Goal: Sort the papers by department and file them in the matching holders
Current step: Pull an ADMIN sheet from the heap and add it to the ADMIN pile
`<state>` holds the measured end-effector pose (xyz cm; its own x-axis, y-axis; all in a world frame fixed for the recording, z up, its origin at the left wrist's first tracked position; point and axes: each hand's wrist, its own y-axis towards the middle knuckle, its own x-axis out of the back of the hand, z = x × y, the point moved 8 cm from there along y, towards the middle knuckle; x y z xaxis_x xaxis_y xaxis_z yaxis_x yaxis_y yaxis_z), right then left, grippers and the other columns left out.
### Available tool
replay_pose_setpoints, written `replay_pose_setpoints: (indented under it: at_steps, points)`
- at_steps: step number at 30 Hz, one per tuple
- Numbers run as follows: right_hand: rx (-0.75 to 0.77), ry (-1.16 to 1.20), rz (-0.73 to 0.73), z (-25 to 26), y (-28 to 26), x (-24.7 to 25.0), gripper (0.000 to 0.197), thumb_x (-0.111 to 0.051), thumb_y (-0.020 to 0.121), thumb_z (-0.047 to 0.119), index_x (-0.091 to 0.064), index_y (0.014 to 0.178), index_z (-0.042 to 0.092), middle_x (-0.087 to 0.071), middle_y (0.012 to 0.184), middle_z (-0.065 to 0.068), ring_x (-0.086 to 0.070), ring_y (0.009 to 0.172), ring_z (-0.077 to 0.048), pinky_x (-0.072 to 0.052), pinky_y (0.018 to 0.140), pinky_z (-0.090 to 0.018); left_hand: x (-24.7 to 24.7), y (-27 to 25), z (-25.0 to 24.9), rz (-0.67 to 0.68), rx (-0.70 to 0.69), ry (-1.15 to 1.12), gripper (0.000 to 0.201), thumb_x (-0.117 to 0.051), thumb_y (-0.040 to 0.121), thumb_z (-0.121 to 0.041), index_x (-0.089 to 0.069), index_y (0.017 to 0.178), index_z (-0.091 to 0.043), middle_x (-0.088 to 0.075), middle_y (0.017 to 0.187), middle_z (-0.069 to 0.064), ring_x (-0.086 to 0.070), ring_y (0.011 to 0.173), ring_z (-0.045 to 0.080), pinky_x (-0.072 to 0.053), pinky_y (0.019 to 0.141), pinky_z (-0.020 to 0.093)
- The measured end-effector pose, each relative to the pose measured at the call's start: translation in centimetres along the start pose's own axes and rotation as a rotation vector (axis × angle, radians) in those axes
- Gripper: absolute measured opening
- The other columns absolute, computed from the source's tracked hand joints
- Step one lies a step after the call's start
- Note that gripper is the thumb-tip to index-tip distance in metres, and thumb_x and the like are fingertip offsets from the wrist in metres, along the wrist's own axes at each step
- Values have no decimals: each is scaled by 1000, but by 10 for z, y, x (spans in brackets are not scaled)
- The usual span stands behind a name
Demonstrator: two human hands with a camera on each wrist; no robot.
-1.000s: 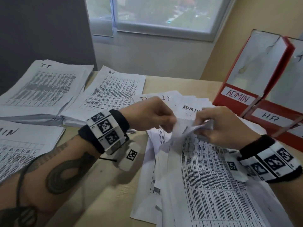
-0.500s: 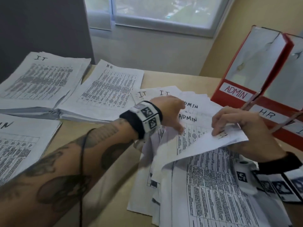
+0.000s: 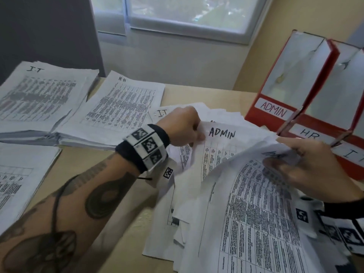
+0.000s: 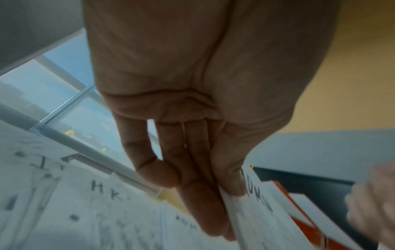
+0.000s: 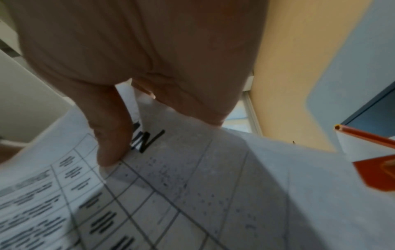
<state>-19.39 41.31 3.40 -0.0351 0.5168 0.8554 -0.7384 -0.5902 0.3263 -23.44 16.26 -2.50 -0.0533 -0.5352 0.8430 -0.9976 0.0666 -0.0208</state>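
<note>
Window-lit surface (image 3: 126, 194): left hand (image 3: 182, 126) pinches the ADMIN sheet (image 3: 220, 142) above the loose pile (image 3: 246, 223); right hand (image 3: 313, 170), seemingly pinching another, may drag neighbours along, misfiling them.

An office: a light wooden desk (image 3: 197, 93) set against a wall under a window (image 3: 187, 14) carries stacks of printed tables hand-labelled IT (image 3: 39, 91) and HR (image 3: 122, 103). Red file holders (image 3: 275, 107) tagged ADMIN, HR and IT stand at its right edge.

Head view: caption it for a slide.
Left hand pinches a white printed sheet marked ADMIN; right hand lifts another sheet.
</note>
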Motion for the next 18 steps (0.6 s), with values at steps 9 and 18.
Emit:
replay_pose_setpoints:
  at_steps: [9,18]
  points:
    - [-3,-173,105,6,44,-25,20,-82,83,9,-68,95,12,-54,142,4,-53,128,-18,-47,100,-40,8,-27,-42,163,-316,-347,21,-66,102,-22,-76,86,-14,-75,73,-7,-71,68,9,-54,70,27]
    - [-21,114,24,19,79,-29,38,-91,74,3,-60,92,17,-69,77,8,-70,71,-7,-56,59,-25,-14,-31,-32,138,-234,-247,40,-83,77,-58,-61,76,-24,-64,68,-9,-60,60,3,-45,53,17]
